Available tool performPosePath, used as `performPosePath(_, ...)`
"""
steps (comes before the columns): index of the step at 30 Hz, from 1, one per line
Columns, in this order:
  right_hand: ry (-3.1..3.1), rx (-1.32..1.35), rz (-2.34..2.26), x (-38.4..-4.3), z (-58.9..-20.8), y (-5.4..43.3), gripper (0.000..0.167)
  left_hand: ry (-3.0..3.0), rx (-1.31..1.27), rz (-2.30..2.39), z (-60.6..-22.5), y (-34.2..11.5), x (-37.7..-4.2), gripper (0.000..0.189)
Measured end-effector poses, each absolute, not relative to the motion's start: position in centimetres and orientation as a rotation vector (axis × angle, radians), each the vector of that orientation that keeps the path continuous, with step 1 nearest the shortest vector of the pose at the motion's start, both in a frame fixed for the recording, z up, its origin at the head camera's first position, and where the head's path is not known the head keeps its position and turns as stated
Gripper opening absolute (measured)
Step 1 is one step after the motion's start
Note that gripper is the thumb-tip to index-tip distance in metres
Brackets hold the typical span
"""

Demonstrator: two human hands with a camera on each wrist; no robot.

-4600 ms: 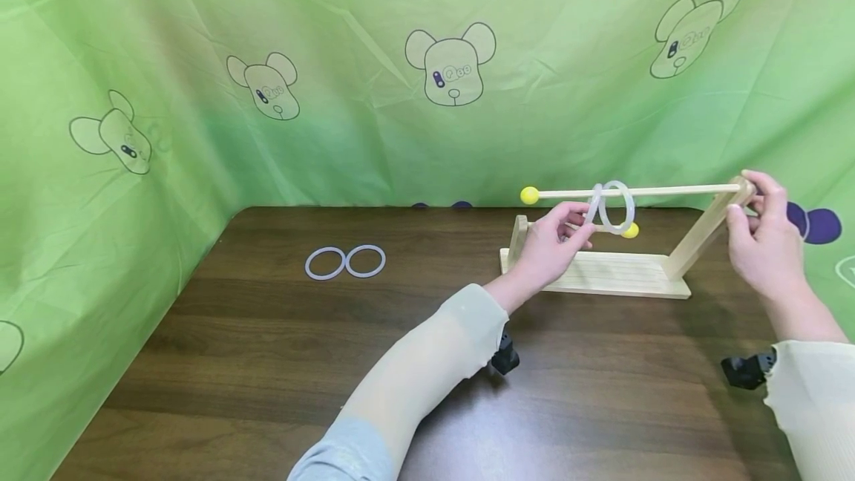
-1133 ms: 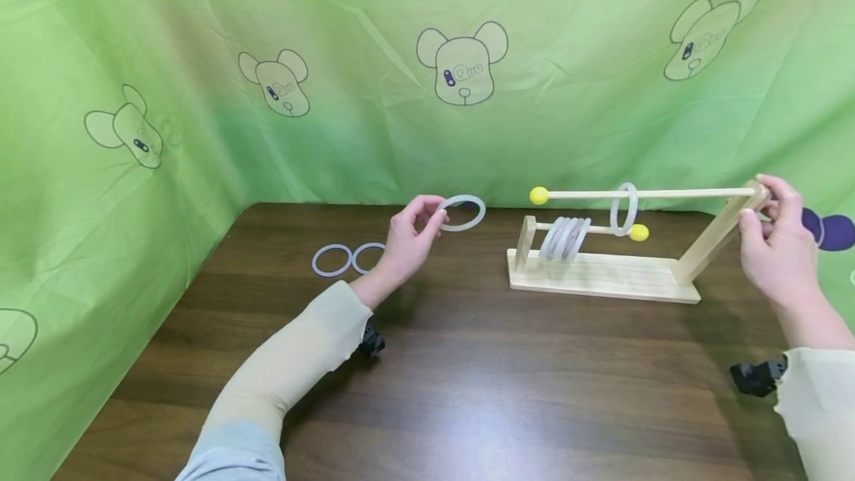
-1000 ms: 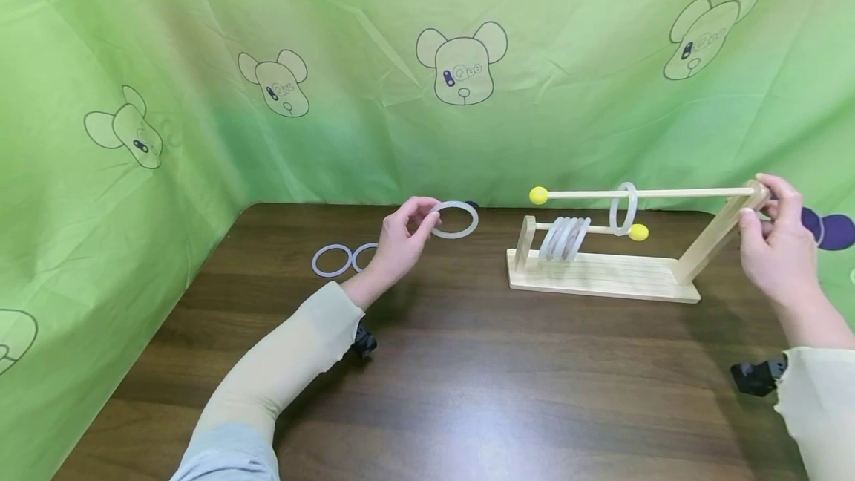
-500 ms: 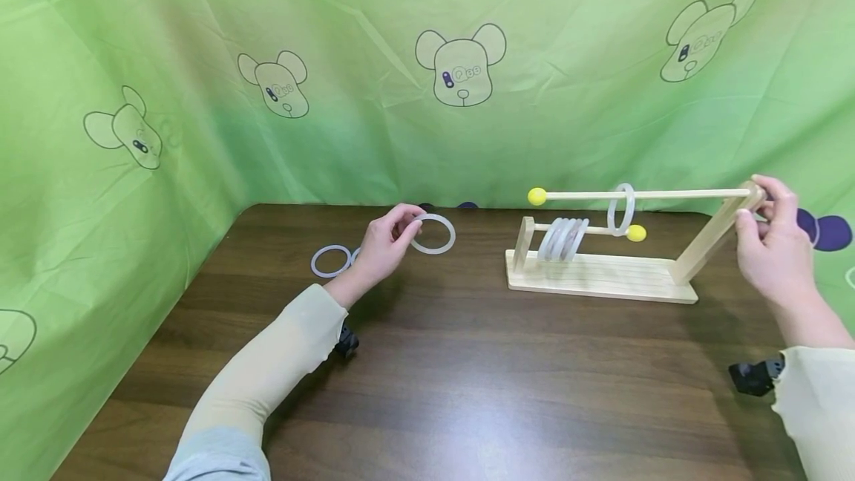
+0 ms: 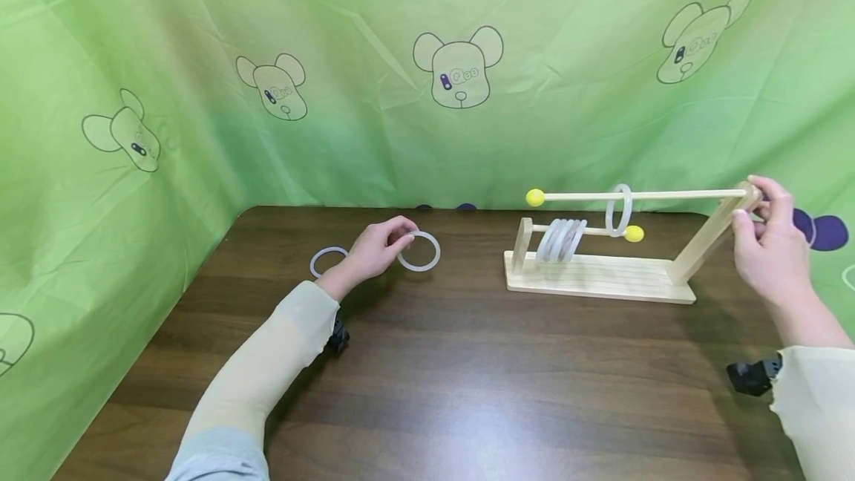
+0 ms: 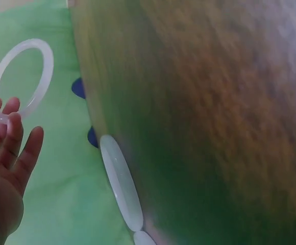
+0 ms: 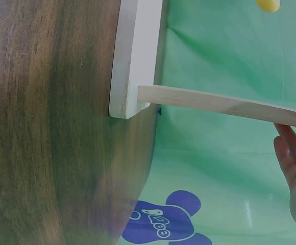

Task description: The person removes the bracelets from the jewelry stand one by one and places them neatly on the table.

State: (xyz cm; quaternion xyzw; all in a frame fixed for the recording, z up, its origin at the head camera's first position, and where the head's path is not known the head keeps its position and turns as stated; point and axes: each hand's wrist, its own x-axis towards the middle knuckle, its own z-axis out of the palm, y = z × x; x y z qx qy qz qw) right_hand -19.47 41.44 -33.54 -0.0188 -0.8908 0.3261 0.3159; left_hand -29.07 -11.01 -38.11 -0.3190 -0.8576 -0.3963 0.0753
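In the head view, my left hand [image 5: 374,249] pinches a pale translucent bangle [image 5: 438,251] by its left edge, just above the table. The left wrist view has this bangle [image 6: 48,66] between thumb and fingertips. Behind the left forearm lies another bangle [image 5: 327,249]; the left wrist view also catches a second one at its lower edge. On the right stands a wooden bangle rack [image 5: 621,279]. One bangle [image 5: 627,210] hangs from its upper rod, several more bangles [image 5: 562,240] from the lower rod. My right hand [image 5: 773,243] grips the top of the tall post.
The brown wooden table [image 5: 427,362] carries everything. Yellow balls cap the rods, the upper ball [image 5: 535,197] pointing left. A green printed curtain [image 5: 361,132] hangs behind the table and along its left side.
Earlier, the left hand held a bangle at the upper rod. It has since moved left and down with a bangle, towards those on the table. The right hand stays on the rack.
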Motion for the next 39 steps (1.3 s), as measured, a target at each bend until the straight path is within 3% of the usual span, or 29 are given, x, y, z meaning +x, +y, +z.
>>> performPosePath(14,-2.355,-0.043,0.867,-19.5,-33.6,41.6,0.052,-2.713,-1.011,-1.022,-39.3,-11.0,-30.1,0.011)
performPosePath(39,-2.312,-0.016,0.898,-19.3,-33.7,41.5,0.051,-3.004,-0.847,-0.762,-39.9,-9.6,-33.4,0.008)
